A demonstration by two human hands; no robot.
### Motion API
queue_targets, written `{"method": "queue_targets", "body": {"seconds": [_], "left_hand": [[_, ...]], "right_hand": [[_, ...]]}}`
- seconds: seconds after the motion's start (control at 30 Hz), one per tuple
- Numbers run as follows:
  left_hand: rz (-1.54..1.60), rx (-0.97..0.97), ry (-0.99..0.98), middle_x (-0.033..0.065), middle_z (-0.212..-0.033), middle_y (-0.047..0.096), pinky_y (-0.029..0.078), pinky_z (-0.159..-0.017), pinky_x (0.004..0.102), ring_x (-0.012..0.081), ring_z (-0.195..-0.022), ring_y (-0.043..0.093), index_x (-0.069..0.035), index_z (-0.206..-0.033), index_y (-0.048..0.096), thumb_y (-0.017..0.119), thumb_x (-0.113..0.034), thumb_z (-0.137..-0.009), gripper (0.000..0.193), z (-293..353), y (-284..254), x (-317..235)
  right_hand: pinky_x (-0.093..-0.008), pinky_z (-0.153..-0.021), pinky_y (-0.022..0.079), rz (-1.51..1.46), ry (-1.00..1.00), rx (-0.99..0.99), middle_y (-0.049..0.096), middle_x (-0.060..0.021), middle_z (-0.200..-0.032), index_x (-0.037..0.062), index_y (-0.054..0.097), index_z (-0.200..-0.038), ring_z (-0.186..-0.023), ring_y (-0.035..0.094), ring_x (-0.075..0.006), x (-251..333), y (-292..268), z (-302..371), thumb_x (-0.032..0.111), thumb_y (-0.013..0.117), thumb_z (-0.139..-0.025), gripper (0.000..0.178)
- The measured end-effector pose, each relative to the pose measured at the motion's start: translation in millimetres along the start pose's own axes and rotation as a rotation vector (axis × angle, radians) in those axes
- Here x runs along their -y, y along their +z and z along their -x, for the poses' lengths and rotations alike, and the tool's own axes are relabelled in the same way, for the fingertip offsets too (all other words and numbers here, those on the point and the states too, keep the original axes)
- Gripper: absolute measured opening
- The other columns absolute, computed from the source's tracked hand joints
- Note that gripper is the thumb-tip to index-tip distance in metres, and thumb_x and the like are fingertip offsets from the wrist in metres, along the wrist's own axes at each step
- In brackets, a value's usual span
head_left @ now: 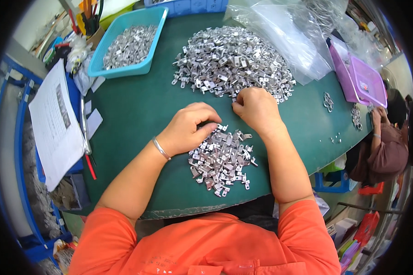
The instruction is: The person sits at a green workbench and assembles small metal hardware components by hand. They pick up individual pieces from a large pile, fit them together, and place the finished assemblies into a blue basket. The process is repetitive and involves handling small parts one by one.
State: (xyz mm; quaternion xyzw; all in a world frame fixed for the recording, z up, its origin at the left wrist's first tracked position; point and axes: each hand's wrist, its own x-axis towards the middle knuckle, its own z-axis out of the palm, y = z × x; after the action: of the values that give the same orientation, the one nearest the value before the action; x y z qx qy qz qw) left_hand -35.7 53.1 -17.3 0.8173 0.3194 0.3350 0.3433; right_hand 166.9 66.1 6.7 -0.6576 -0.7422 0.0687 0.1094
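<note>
My left hand (188, 128) is curled, thumb and fingers drawn together at the upper left edge of a small pile of silvery metal brackets (222, 158). A bracket shows right by its fingertips, but I cannot tell whether they grip it. Farther off, my right hand (258, 107) is closed at the near edge of a much larger heap of similar brackets (234, 59). Its fingertips point down and left; whatever they pinch is hidden. The brackets are small, flat and bent, with round holes. Both piles lie loose on the green tabletop (124, 110).
At the far left stands a turquoise basket (149, 64) of small metal parts. Papers on a clipboard (57, 123) and a red-tipped pen (90, 166) lie left. Clear plastic bags (303, 55) and a purple basket (346, 78) occupy the far right. Another person's hand (378, 118) rests by metal rings (356, 117).
</note>
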Motion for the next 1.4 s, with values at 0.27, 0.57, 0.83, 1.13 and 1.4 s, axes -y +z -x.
{"method": "queue_targets", "body": {"seconds": [0.27, 0.57, 0.83, 1.13, 1.4], "left_hand": [[-0.6, -0.161, 0.151, 0.011, -0.086, 0.057, 0.048, -0.069, 0.0361, 0.0308, -0.082, 0.058, -0.002, -0.084, 0.06, 0.068, 0.001, -0.072, 0.014, -46, 8, 17], [0.525, -0.24, -0.692, 0.0071, -0.089, 0.066, 0.052, -0.066, 0.0239, 0.0142, -0.079, 0.065, 0.002, -0.1, 0.062, 0.06, -0.006, -0.089, 0.014, -10, -1, -4], [1.02, -0.251, -0.74, 0.0133, -0.096, 0.066, 0.055, -0.078, 0.0289, 0.0221, -0.089, 0.067, 0.006, -0.105, 0.061, 0.062, -0.005, -0.087, 0.022, -4, -11, 10], [0.471, 0.116, -0.324, 0.0026, -0.089, 0.061, 0.043, -0.06, 0.0194, 0.0059, -0.069, 0.053, 0.0, -0.089, 0.069, 0.065, 0.002, -0.079, 0.011, -5, -18, -1], [-0.31, -0.284, -0.117, 0.0085, -0.106, 0.052, 0.047, -0.071, 0.0293, 0.0196, -0.081, 0.055, -0.005, -0.114, 0.059, 0.067, 0.001, -0.073, 0.042, -6, -3, 13]], "right_hand": [[-0.0396, -0.073, 0.052, -0.279, 0.011, 0.087, 0.068, -0.0127, -0.078, 0.0114, 0.073, -0.081, -0.078, 0.066, -0.0301, -27, -6, -7, 0.018, 0.065, -0.074, 0.013], [-0.0432, -0.069, 0.052, -0.078, -0.003, 0.017, 0.066, -0.0147, -0.076, 0.0053, 0.069, -0.071, -0.075, 0.065, -0.0332, -7, 4, -4, 0.02, 0.063, -0.071, 0.016], [-0.0279, -0.059, 0.048, -0.77, 0.035, 0.32, 0.067, -0.0071, -0.067, -0.0004, 0.071, -0.081, -0.062, 0.061, -0.0118, -13, -24, -4, 0.012, 0.063, -0.073, 0.016], [-0.0383, -0.076, 0.05, -0.404, -0.24, -0.228, 0.06, -0.0112, -0.091, 0.0065, 0.068, -0.09, -0.085, 0.061, -0.0321, -8, 9, -3, 0.004, 0.063, -0.076, 0.015], [-0.0398, -0.072, 0.051, -0.289, -0.175, -0.253, 0.063, -0.0074, -0.082, 0.0086, 0.069, -0.084, -0.081, 0.063, -0.0287, -11, 20, -11, 0.01, 0.064, -0.076, 0.009]]}}
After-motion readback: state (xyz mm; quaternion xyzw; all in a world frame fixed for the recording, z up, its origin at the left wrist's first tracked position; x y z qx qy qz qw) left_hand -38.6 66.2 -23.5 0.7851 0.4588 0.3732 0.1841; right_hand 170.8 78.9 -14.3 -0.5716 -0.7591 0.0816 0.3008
